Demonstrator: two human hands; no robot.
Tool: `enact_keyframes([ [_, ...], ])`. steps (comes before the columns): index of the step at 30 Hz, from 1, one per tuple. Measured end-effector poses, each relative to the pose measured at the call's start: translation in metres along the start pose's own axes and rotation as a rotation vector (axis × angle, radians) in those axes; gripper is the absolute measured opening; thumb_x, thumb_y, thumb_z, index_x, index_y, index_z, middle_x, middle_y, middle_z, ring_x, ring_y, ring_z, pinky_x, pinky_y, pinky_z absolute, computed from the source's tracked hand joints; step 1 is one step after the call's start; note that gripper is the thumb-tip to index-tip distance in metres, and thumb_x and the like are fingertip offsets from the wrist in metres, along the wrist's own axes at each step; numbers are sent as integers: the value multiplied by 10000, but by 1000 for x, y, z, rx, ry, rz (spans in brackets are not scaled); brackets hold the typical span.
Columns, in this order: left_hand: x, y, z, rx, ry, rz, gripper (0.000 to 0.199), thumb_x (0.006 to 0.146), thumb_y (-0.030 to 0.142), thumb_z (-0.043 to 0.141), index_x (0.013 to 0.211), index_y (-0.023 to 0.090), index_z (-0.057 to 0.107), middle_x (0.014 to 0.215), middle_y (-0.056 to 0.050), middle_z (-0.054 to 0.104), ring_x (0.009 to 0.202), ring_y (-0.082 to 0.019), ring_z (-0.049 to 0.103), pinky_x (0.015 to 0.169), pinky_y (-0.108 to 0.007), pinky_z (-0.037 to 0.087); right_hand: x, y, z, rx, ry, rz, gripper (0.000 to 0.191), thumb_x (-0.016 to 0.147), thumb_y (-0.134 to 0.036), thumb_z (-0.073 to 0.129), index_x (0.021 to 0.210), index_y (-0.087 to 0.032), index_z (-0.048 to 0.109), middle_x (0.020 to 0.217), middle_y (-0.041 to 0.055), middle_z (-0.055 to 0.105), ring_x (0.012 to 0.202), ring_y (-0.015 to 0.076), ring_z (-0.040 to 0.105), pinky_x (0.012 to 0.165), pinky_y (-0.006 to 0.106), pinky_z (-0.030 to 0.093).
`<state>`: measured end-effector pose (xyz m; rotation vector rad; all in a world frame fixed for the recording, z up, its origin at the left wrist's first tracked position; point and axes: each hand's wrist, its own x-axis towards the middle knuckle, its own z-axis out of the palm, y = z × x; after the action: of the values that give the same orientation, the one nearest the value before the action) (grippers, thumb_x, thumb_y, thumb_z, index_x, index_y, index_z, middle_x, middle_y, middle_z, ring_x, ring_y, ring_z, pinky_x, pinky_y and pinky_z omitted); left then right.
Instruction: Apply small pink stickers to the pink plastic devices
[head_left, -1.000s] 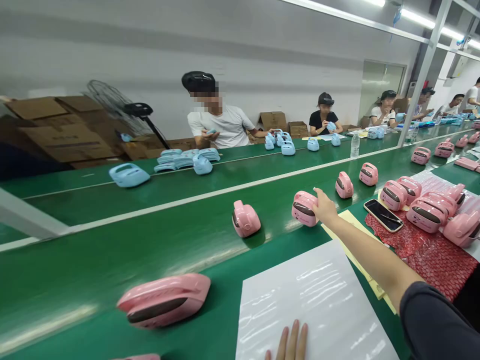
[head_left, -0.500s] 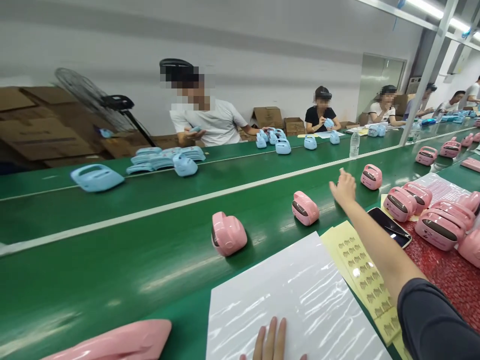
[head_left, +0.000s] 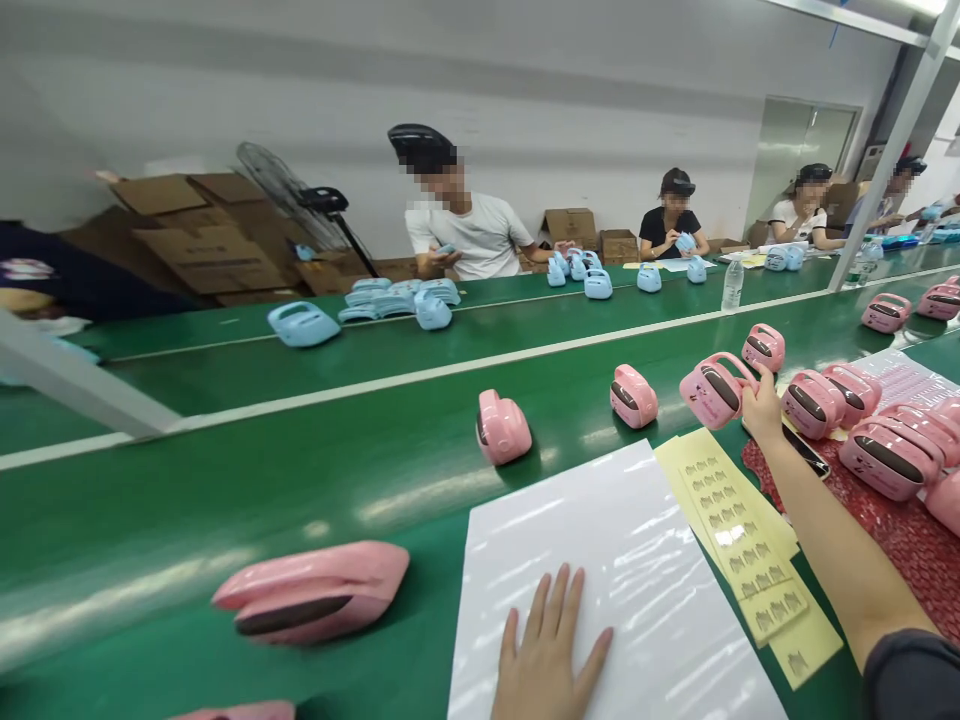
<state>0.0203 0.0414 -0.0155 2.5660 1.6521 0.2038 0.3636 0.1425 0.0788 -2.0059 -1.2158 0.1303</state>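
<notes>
My left hand (head_left: 546,650) lies flat with fingers spread on a white glossy sheet (head_left: 517,540). My right hand (head_left: 763,408), reaching out to the right, is closed on the handle of a pink plastic casing (head_left: 712,392) with a dark window and small printed figures. It holds the casing raised and tilted, in front of another pink casing (head_left: 765,347). Yellow sticker sheets (head_left: 731,520) lie between the white sheet and my right forearm. A phone (head_left: 806,452) is partly hidden behind my right wrist.
Several pink casings (head_left: 885,455) crowd red bubble wrap (head_left: 907,545) at right. Other pink casings (head_left: 504,428) sit spaced along the green belt (head_left: 360,450). Beyond the white divider (head_left: 450,372), co-workers sit among blue casings (head_left: 304,325). A bottle (head_left: 733,287) stands near the divider.
My right hand, empty before, now grips a pink casing and has moved right and back toward me. The view has swung left; my left hand, still on the sheet, shows more fully.
</notes>
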Motion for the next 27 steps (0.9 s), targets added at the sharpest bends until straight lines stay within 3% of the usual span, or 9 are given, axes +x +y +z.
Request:
enact_keyframes([
  [4,21,0,-8,-125,70,1,541,803,414,468,1278,159,505,1358,-162,478,1269,-339,399,1015,-584,272,-41,-17,7,42,-117,-118,442,910,-168,317,1351,-164,344,1086,79,647,914,193,630,793,333,511],
  [6,27,-5,-9,-161,90,7,488,791,383,494,1223,164,547,1331,-169,516,1248,-326,433,1000,-570,312,-65,-33,15,36,-198,-189,505,862,-149,327,1367,-163,334,1018,62,682,898,214,642,795,330,503],
  [9,20,-13,-13,-207,133,24,391,825,277,430,1158,128,571,1332,-182,516,1252,-264,439,991,-457,382,-98,-55,31,10,-317,-297,536,821,-164,384,1356,-201,369,1040,47,683,886,237,650,797,351,496],
  [14,-42,-18,-19,-221,206,91,317,817,250,419,1040,202,639,1220,-124,621,1211,-265,488,1008,-472,366,-133,-66,44,-23,-431,-430,569,791,-109,392,1351,-205,372,1205,69,614,1043,238,597,854,367,478],
  [16,-76,-21,-13,-193,260,87,307,816,265,431,1009,205,662,1181,-129,646,1171,-294,526,972,-486,406,-137,-64,38,-29,-446,-465,561,792,-123,408,1348,-182,373,1194,99,616,1070,249,580,871,398,469],
  [19,-118,-29,1,-160,342,-34,329,827,300,449,1084,235,643,1172,-100,659,1134,-292,558,931,-481,451,-137,-71,21,-3,-512,-549,663,770,-252,541,1385,-172,306,1192,129,608,1086,274,569,892,434,451],
  [21,-134,-33,8,-167,334,-71,335,829,293,477,1128,261,624,1208,-69,641,1144,-278,552,933,-449,460,-134,-92,16,27,-567,-598,759,750,-314,593,1412,-195,241,1238,127,576,1116,274,550,910,433,433],
  [23,-139,-35,9,-144,308,-72,363,828,290,498,1177,271,595,1251,-59,612,1167,-272,532,950,-438,450,-127,-128,24,13,-594,-586,740,780,-309,575,1418,-211,215,1270,112,554,1146,264,529,930,416,414],
  [27,-136,-36,8,-18,310,-30,401,838,280,486,1232,255,554,1271,-63,594,1166,-255,536,943,-409,460,-99,-213,79,-108,-598,-416,673,833,-262,533,1408,-97,224,1180,171,601,1075,296,572,867,404,447],
])
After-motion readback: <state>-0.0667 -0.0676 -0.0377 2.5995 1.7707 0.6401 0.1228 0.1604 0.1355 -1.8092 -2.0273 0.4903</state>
